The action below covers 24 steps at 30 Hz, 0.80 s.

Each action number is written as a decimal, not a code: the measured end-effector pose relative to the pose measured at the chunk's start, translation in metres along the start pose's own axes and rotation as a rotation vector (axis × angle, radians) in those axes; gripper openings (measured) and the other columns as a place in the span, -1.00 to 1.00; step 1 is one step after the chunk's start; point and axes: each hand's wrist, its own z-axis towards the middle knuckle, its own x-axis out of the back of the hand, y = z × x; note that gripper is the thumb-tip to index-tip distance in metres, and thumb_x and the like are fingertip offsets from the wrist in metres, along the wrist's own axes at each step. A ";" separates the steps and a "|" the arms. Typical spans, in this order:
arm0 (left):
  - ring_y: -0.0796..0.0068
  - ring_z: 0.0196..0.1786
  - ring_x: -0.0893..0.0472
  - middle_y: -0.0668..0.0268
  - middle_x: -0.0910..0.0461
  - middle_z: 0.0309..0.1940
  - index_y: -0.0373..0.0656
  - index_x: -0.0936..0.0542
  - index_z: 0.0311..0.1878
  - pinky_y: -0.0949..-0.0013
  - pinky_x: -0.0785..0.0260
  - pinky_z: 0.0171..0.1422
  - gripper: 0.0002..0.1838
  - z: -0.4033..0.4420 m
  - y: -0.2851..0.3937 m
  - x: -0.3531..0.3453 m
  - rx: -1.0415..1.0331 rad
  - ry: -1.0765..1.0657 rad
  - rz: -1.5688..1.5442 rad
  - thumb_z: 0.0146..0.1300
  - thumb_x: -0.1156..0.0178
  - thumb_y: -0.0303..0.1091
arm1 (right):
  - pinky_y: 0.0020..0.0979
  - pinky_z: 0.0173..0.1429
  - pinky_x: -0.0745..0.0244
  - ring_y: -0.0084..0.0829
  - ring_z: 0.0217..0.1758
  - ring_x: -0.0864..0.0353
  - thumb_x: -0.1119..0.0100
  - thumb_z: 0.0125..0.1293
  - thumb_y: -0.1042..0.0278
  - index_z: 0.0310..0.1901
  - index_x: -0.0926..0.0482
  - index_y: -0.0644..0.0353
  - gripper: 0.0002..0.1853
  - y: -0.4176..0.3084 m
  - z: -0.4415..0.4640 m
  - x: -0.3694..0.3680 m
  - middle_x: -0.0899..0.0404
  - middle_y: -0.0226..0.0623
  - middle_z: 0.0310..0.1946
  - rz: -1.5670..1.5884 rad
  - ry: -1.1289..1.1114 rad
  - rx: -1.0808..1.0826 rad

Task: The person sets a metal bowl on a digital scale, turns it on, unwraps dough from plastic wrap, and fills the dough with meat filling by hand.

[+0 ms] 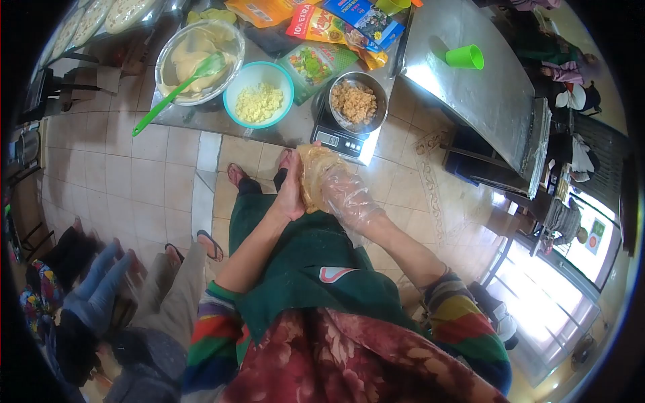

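My left hand point(293, 187) is wrapped round the left side of a translucent, yellowish-brown plastic jar or bag point(312, 176). My right hand point(346, 191), in a clear plastic glove, reaches to its right side, and its fingertips are hidden. Just beyond the hands, a metal bowl point(339, 119) of brown crumbly food point(354, 102) rests on a digital scale point(327, 139). A teal-rimmed bowl point(230, 111) with pale yellow crumbs point(259, 103) is to the left. Beside it, a large bowl point(161, 70) holds creamy batter and a green spatula point(161, 107).
Food packets point(319, 25) lie at the back of the metal table point(302, 124). A green cup point(465, 57) is on another metal table point(430, 33) at the right. Trays of round flat dough point(127, 13) are upper left. Several people stand at the lower left.
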 end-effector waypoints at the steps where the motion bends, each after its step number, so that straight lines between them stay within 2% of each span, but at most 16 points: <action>1: 0.23 0.26 -0.33 0.17 -0.27 0.25 0.11 -0.08 0.38 0.12 -0.21 0.31 -0.34 -0.002 -0.001 0.001 0.000 -0.019 -0.012 0.32 0.34 0.25 | -0.16 -0.14 -0.44 -0.03 -0.24 -0.52 -0.12 0.01 0.50 -0.25 -0.50 0.28 -0.79 0.001 -0.002 -0.005 -0.51 -0.02 -0.33 0.052 0.031 0.004; 3: 0.20 0.25 -0.33 0.14 -0.27 0.26 0.12 -0.07 0.38 0.10 -0.22 0.30 -0.32 -0.006 -0.002 0.001 0.021 -0.047 -0.050 0.30 0.35 0.28 | -0.16 -0.13 -0.44 -0.03 -0.22 -0.53 -0.12 0.02 0.50 -0.23 -0.49 0.28 -0.78 0.002 -0.005 -0.011 -0.51 -0.01 -0.31 0.153 0.095 0.012; 6: 0.17 0.24 -0.35 0.11 -0.27 0.26 0.11 -0.09 0.37 0.08 -0.23 0.28 -0.30 -0.012 -0.003 -0.001 0.072 -0.058 -0.089 0.28 0.35 0.30 | -0.14 -0.05 -0.40 0.03 -0.15 -0.48 -0.05 0.12 0.50 -0.18 -0.47 0.27 -0.80 -0.001 -0.005 -0.018 -0.49 0.02 -0.20 0.291 0.014 -0.087; 11: 0.18 0.21 -0.38 0.11 -0.30 0.23 0.10 -0.12 0.36 0.10 -0.24 0.28 -0.32 -0.015 -0.007 0.005 0.129 0.000 -0.055 0.29 0.34 0.29 | -0.15 -0.02 -0.40 0.01 -0.12 -0.49 -0.06 0.07 0.50 -0.21 -0.51 0.25 -0.79 0.005 0.003 -0.026 -0.53 -0.01 -0.25 0.191 -0.107 -0.101; 15: 0.26 0.18 -0.40 0.18 -0.35 0.18 0.07 -0.18 0.33 0.16 -0.25 0.27 -0.35 -0.013 -0.010 0.011 0.128 0.034 -0.037 0.31 0.31 0.26 | -0.14 -0.04 -0.42 0.00 -0.13 -0.52 -0.08 0.01 0.49 -0.22 -0.53 0.23 -0.77 0.006 0.007 -0.023 -0.54 -0.02 -0.26 0.126 -0.149 -0.102; 17: 0.32 0.14 -0.42 0.24 -0.41 0.10 0.04 -0.20 0.32 0.20 -0.26 0.25 -0.36 -0.013 -0.010 0.011 0.144 0.058 -0.088 0.32 0.26 0.23 | -0.13 -0.06 -0.42 0.02 -0.16 -0.52 -0.08 0.01 0.49 -0.25 -0.54 0.23 -0.79 0.006 0.006 -0.022 -0.54 0.00 -0.28 0.130 -0.091 -0.066; 21: 0.37 0.13 -0.43 0.27 -0.41 0.09 0.01 -0.24 0.30 0.24 -0.26 0.24 -0.39 -0.014 -0.009 0.009 0.103 0.051 -0.040 0.34 0.25 0.20 | -0.11 -0.11 -0.42 0.05 -0.23 -0.51 -0.02 0.07 0.44 -0.36 -0.54 0.28 -0.86 0.011 0.005 -0.031 -0.53 0.06 -0.33 0.203 -0.028 -0.021; 24: 0.37 0.13 -0.43 0.28 -0.41 0.09 0.00 -0.25 0.29 0.24 -0.27 0.24 -0.39 -0.013 -0.011 0.010 0.108 0.052 -0.013 0.34 0.25 0.20 | -0.09 -0.15 -0.41 0.07 -0.27 -0.50 0.05 0.15 0.40 -0.44 -0.51 0.32 -0.82 0.016 0.005 -0.035 -0.51 0.09 -0.38 0.331 0.031 -0.093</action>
